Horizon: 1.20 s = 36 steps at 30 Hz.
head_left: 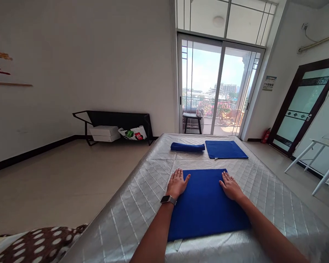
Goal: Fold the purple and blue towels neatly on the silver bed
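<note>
A flat blue cloth piece, like a cushion cover (204, 204), lies spread on the silver quilted mattress (137, 204) in front of me. My left hand (177, 183) rests on its far left corner, fingers stretched out, with a watch on the wrist. On the far right edge lies my right hand (230, 185), palm down and fingers extended. A small pale tag (178, 244) sticks out at the near edge. Beyond, a second flat blue cover (226, 149) lies at the right, and beside it a rolled or folded blue cloth (188, 147).
A brown blanket with white dots (38, 243) is at the lower left. Against the wall, a black folded-looking frame (117, 118) stands around white boxes (104, 133) and a printed bag (134, 133). Sliding glass doors (219, 87) are behind; a white table (325, 145) stands right.
</note>
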Each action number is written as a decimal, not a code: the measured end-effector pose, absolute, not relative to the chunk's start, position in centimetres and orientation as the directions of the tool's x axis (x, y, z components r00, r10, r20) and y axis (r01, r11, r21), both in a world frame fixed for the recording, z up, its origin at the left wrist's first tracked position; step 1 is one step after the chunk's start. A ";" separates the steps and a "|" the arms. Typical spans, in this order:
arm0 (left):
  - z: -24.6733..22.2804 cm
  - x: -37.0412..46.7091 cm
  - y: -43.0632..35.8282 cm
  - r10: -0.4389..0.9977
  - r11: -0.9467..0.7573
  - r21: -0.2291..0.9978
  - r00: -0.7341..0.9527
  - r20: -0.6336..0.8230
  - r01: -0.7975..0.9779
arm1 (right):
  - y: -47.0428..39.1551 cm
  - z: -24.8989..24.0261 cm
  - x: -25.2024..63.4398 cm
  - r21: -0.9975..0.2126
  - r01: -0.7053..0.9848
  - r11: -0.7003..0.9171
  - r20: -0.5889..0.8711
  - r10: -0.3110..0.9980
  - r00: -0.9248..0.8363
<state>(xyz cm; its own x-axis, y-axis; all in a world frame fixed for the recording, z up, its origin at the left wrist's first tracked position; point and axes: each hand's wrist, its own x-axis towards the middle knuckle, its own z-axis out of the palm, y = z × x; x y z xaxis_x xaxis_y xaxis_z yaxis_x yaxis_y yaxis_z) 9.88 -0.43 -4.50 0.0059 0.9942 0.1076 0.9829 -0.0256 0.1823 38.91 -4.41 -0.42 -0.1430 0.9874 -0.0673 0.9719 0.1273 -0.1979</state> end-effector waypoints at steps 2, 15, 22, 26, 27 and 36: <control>-4.5 9.8 -0.5 0.995 -0.029 0.162 0.013 0.102 0.986 | -4.5 -0.5 38.8 -0.212 0.971 0.115 -0.052 0.990 -0.128; -3.4 13.5 -1.1 0.894 -0.261 0.005 0.240 0.380 0.965 | -4.5 -0.7 38.5 -0.327 0.940 0.099 -0.056 0.991 -0.123; -4.3 25.4 -3.1 0.808 -0.554 0.051 0.522 0.272 0.831 | -4.3 -1.5 38.9 -0.300 0.942 0.147 -0.030 0.986 -0.163; -5.4 25.6 -3.6 0.842 -0.516 0.106 0.479 0.249 0.850 | -4.1 -1.7 39.0 -0.302 0.940 0.156 -0.023 0.985 -0.171; -5.5 24.8 -3.7 0.853 -0.499 0.109 0.466 0.235 0.859 | -4.1 -1.7 38.9 -0.309 0.940 0.146 -0.023 0.987 -0.161; -6.9 10.4 -5.4 0.975 -0.182 0.082 0.170 0.144 0.980 | -4.2 -0.9 38.9 -0.302 0.948 0.096 -0.083 0.988 -0.127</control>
